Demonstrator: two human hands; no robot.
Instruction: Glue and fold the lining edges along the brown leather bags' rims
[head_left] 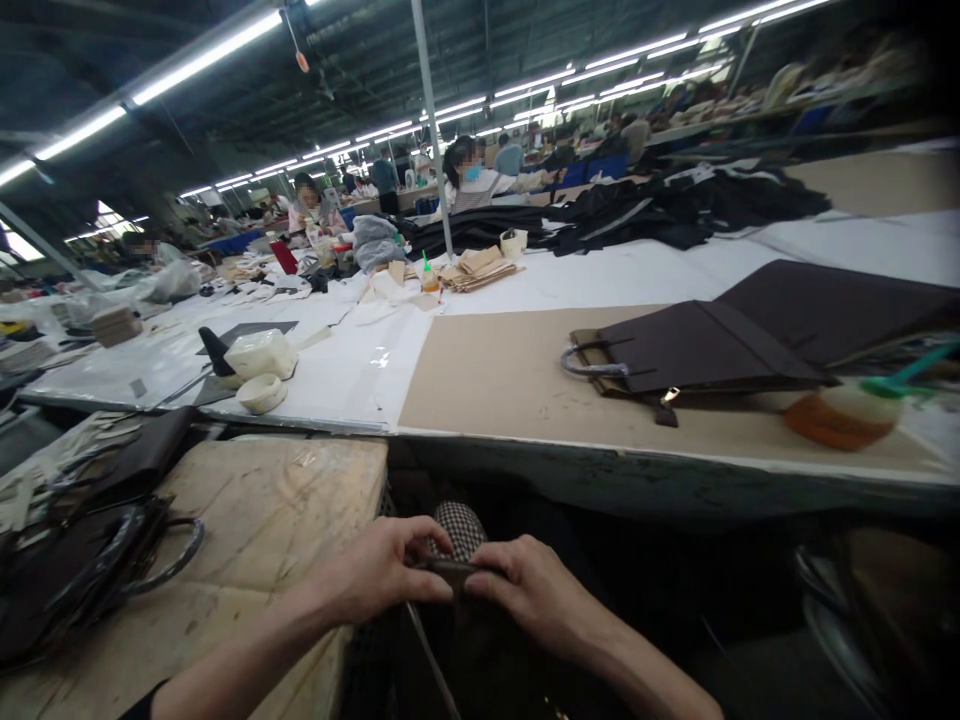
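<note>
Low in the head view, my left hand (390,570) and my right hand (529,585) meet below the table edge. Both are closed in a pinch on a small dark strip (450,570) held between them. A thin cord or edge runs down from it. Behind the strip shows a checked fabric piece (459,527). On the brown board (495,380) above lies a dark brown handbag (697,355) with a curved handle (592,362).
A wooden side table (270,520) at left carries dark bags with handles (90,560). A glue bottle with orange base (847,410) lies at right. Tape rolls (261,392), paper patterns and dark fabric piles (675,205) cover the long white table. Other people work far back.
</note>
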